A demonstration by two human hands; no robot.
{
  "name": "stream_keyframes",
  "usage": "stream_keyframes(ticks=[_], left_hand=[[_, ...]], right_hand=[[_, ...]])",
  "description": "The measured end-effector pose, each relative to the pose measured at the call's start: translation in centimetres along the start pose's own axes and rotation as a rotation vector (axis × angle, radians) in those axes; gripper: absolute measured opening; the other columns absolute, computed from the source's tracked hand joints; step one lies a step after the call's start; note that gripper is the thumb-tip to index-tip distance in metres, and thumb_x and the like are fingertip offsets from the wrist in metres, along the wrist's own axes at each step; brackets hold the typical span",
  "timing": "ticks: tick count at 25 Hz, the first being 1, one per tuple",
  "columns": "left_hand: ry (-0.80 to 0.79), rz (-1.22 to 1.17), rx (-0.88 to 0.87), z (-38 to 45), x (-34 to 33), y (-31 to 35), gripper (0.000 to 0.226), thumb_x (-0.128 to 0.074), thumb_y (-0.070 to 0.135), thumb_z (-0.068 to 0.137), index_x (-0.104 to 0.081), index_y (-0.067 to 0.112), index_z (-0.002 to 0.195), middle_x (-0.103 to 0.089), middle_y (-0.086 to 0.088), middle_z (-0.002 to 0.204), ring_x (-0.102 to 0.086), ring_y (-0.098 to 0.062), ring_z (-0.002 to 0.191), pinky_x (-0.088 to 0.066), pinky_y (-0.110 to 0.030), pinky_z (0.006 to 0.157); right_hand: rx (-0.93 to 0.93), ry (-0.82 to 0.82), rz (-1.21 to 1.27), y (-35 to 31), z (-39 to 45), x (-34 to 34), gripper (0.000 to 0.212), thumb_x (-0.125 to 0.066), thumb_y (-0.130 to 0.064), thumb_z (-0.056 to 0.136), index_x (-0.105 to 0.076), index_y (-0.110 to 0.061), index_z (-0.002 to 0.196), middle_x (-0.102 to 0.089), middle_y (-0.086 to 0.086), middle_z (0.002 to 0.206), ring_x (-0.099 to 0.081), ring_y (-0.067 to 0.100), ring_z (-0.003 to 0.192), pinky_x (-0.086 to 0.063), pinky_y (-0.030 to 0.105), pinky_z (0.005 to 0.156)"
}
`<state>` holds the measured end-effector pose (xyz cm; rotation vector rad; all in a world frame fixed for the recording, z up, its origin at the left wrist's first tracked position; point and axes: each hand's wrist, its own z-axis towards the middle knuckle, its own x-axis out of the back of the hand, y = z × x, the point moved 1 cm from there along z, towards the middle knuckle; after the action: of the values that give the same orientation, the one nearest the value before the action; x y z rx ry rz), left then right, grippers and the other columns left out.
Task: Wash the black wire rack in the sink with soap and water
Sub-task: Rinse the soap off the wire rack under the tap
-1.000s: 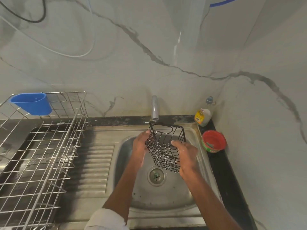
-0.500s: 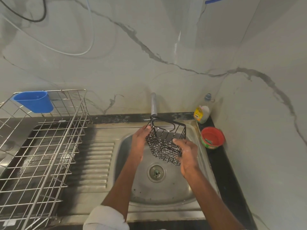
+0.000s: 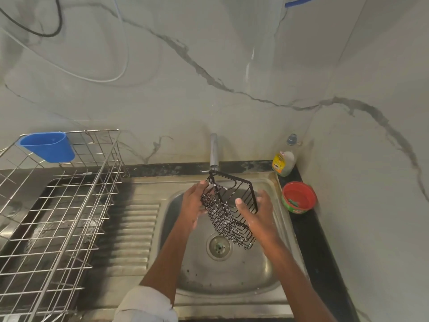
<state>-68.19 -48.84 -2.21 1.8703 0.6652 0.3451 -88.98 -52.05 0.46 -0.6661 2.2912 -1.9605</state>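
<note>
The black wire rack (image 3: 228,211) hangs tilted over the steel sink (image 3: 222,273), just below the tap (image 3: 213,152), with white soap flecks on its mesh. My left hand (image 3: 192,206) lies against the rack's left side, fingertips at its upper corner. On the right side, my right hand (image 3: 257,217) holds the rack, thumb inside the frame and fingers behind it. No water stream shows from the tap.
A dish soap bottle (image 3: 284,159) stands in the back right corner, with a red tub (image 3: 299,198) in front of it on the black counter. A steel drying rack (image 3: 53,210) with a blue cup holder (image 3: 47,147) fills the left side. Drain (image 3: 219,246) sits mid-basin.
The rack has turned and tilted further, its lower end swinging down toward the drain. My right hand shifted up its right side, and my left hand slid along the mesh.
</note>
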Motion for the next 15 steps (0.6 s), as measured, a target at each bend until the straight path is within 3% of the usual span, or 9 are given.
stream_keyframes(ticks=[1,3,5,7,11,13,15], left_hand=[[-0.005,-0.002,0.0,0.4,0.0,0.3,0.029,-0.058,0.049,0.107,-0.072,0.026,0.119,-0.082,-0.002,0.112,-0.075,-0.025,0.11,-0.055,-0.047,0.096],[-0.028,-0.007,0.004,1.1,-0.4,1.3,0.033,-0.06,0.045,0.107,-0.073,0.018,0.12,-0.082,-0.006,0.111,-0.077,-0.027,0.108,-0.058,-0.046,0.094],[-0.056,0.01,0.004,2.0,-0.8,2.2,0.033,-0.059,0.043,0.108,-0.074,0.015,0.116,-0.083,-0.006,0.106,-0.079,-0.025,0.101,-0.057,-0.049,0.099],[-0.053,-0.018,0.04,2.4,-1.5,3.1,0.035,-0.054,0.045,0.11,-0.076,0.017,0.11,-0.083,-0.003,0.096,-0.079,-0.021,0.09,-0.058,-0.045,0.094],[-0.04,-0.062,0.024,3.6,-2.3,2.9,0.052,-0.048,0.059,0.108,-0.081,0.019,0.1,-0.079,-0.011,0.094,-0.073,-0.028,0.086,-0.058,-0.045,0.087],[-0.018,-0.06,0.001,3.9,-2.1,2.0,0.062,-0.053,0.072,0.097,-0.074,0.016,0.115,-0.079,-0.007,0.1,-0.075,-0.025,0.088,-0.058,-0.044,0.088],[0.006,-0.02,0.005,3.5,-1.4,1.3,0.079,-0.061,0.086,0.084,-0.066,0.024,0.133,-0.078,-0.004,0.12,-0.074,-0.027,0.113,-0.054,-0.055,0.105]], right_hand=[[0.041,0.0,-0.011,0.2,0.5,0.3,0.045,-0.069,-0.061,0.091,-0.056,-0.043,0.131,-0.057,-0.021,0.134,-0.056,0.003,0.124,-0.049,0.032,0.1],[0.093,0.01,-0.065,0.1,1.5,1.0,0.01,-0.058,-0.051,0.101,-0.064,-0.045,0.107,-0.069,-0.016,0.109,-0.066,0.008,0.109,-0.055,0.031,0.09],[0.068,0.023,-0.132,0.1,2.3,1.3,0.022,-0.048,-0.053,0.104,-0.064,-0.039,0.101,-0.07,-0.011,0.1,-0.069,0.013,0.099,-0.059,0.038,0.084],[0.062,0.054,-0.165,0.4,2.9,1.0,0.031,-0.046,-0.055,0.105,-0.066,-0.033,0.098,-0.07,-0.008,0.094,-0.069,0.014,0.091,-0.06,0.045,0.081],[0.038,0.043,-0.204,0.3,3.3,-1.2,0.029,-0.049,-0.05,0.105,-0.068,-0.03,0.099,-0.071,-0.006,0.085,-0.07,0.012,0.08,-0.061,0.047,0.076],[0.02,0.085,-0.189,0.2,3.8,-2.0,0.03,-0.047,-0.048,0.106,-0.067,-0.027,0.097,-0.07,-0.004,0.085,-0.069,0.016,0.08,-0.058,0.046,0.075],[-0.032,0.142,-0.132,0.4,4.6,-2.5,0.034,-0.044,-0.049,0.107,-0.067,-0.026,0.096,-0.07,0.001,0.091,-0.068,0.022,0.085,-0.056,0.047,0.076]])
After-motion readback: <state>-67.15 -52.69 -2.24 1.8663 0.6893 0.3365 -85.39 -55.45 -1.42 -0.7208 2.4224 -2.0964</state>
